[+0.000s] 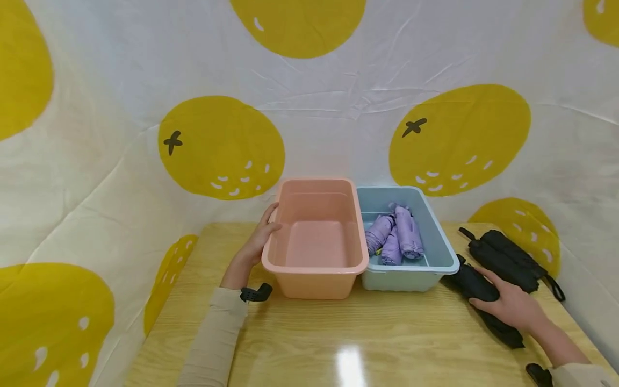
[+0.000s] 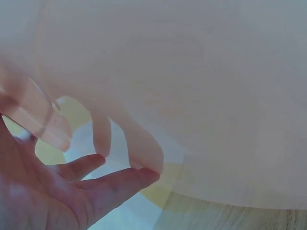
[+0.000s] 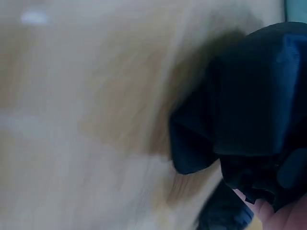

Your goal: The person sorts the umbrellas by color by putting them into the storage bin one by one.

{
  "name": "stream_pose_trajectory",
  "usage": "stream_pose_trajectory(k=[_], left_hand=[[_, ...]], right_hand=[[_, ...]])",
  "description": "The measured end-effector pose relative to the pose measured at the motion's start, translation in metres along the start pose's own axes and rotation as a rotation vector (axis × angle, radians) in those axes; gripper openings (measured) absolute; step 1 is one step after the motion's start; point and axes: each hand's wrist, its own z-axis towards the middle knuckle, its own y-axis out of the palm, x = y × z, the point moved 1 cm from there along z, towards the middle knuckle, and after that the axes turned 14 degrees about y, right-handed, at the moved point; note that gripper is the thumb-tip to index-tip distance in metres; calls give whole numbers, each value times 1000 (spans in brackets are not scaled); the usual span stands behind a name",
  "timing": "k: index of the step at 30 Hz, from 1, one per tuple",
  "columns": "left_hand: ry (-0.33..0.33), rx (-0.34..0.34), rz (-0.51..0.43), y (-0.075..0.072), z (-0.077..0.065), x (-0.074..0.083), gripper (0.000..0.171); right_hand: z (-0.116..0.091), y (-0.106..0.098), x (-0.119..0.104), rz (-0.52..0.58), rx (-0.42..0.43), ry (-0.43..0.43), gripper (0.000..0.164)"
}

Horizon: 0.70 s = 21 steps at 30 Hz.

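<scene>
A white fabric backdrop [image 1: 338, 86] with yellow fruit prints hangs behind a wood-grain worktop [image 1: 300, 344]. Toward the worktop's back edge stands a pink plastic tub [image 1: 316, 285], its inside bare. Touching or just beside its right side is a light blue plastic tub [image 1: 406, 270]. Between that and the worktop's right edge lie black folding umbrellas: a rear bundle [image 1: 505, 258] with wrist loops, near the back right corner, and a nearer umbrella [image 1: 476, 285] close to the blue tub's front right corner. How many overlap there I cannot tell.

The right hand [image 1: 515, 306] holds the nearer umbrella, thumb and fingers spread around it. The left hand [image 1: 258, 239] touches the pink tub's left side, fingers fairly straight and apart. Three purple folding umbrellas [image 1: 408, 234] lie heaped inside the blue tub. A small black wrist mount [image 1: 256, 293] sits at the left cuff.
</scene>
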Motion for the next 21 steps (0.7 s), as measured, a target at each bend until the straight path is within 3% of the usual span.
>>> stream_pose_trajectory(k=[7, 10, 15, 21], left_hand=[[-38, -35, -7, 7, -1, -7, 65], [-37, -43, -8, 9, 0, -8, 65], [-23, -13, 19, 9, 4, -4, 63], [-15, -10, 20, 3, -1, 4, 64]], right_hand=[[4, 7, 7, 140, -2, 119, 98], [4, 0, 4, 205, 27, 151, 97], [7, -39, -16, 287, 70, 128, 95], [8, -87, -54, 202, 100, 103, 97]])
